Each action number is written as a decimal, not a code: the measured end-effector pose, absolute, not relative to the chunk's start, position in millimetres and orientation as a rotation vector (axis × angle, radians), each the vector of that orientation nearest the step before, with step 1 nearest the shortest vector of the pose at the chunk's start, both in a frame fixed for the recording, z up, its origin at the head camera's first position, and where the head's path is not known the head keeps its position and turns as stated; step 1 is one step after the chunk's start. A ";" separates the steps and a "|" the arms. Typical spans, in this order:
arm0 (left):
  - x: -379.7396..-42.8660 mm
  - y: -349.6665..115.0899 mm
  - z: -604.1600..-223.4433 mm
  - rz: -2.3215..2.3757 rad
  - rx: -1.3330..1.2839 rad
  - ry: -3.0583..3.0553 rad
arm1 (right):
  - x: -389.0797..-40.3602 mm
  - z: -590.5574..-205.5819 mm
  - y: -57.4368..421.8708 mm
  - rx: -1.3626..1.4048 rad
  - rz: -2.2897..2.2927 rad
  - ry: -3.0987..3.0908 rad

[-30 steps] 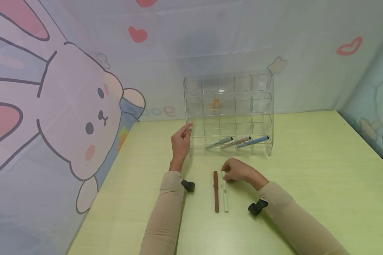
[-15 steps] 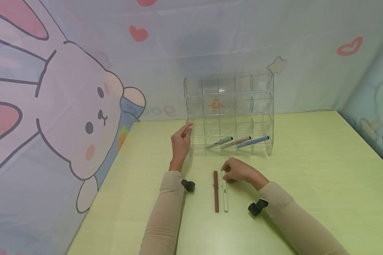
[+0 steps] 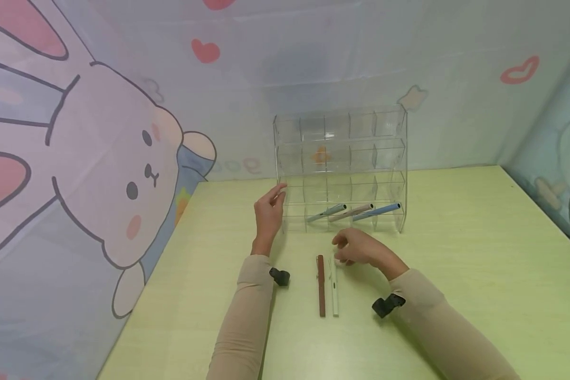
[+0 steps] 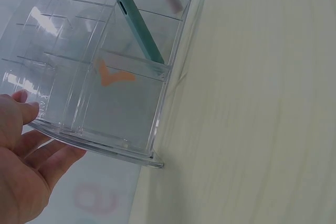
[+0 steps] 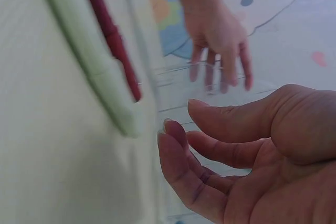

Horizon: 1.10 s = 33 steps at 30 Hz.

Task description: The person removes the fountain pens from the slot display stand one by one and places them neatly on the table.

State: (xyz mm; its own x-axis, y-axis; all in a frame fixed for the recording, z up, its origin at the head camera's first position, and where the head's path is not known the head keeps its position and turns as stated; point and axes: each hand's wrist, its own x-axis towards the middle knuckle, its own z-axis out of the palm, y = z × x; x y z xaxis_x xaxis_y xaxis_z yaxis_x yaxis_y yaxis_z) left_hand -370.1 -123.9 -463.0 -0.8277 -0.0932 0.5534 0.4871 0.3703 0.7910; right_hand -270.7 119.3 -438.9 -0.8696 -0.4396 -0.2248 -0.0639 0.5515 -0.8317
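Note:
My left hand [image 3: 268, 215] holds the left side of a clear acrylic pen rack [image 3: 406, 158]; in the left wrist view its thumb is at the front and its fingers lie along the side wall. Three pens lean in the bottom tier: a teal one [image 4: 137, 24], a pale pink one [image 3: 353, 211] and a blue one [image 3: 377, 211]. On the table a white pen [image 3: 335, 290] and a dark red pen [image 3: 321, 287] lie side by side. My right hand [image 3: 363, 248] hovers by the white pen's top end, fingers loosely bent with nothing between them, apart from the pen in the right wrist view.
The rack's upper tiers are divided into several see-through compartments. A pale yellow-green table [image 3: 461, 253] extends on both sides. Behind it hangs a printed cloth [image 3: 237, 95] with a cartoon rabbit and hearts. A black wrist camera [image 3: 280, 276] sits on the left sleeve.
My right hand has let go of the white pen's top end and lifted slightly up and to the right. The white pen stays on the table. The left hand has not moved.

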 end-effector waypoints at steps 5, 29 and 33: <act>-371.2 -125.0 -461.1 -1.457 -0.357 -2.107 | -264.2 -413.7 124.1 -0.440 -1.287 2.406; -372.5 -129.5 -465.4 -1.489 -0.365 -2.083 | -260.4 -374.9 156.7 -0.401 -1.386 2.711; -372.0 -129.5 -465.2 -1.487 -0.356 -2.088 | -262.1 -371.9 164.2 -0.365 -1.404 2.760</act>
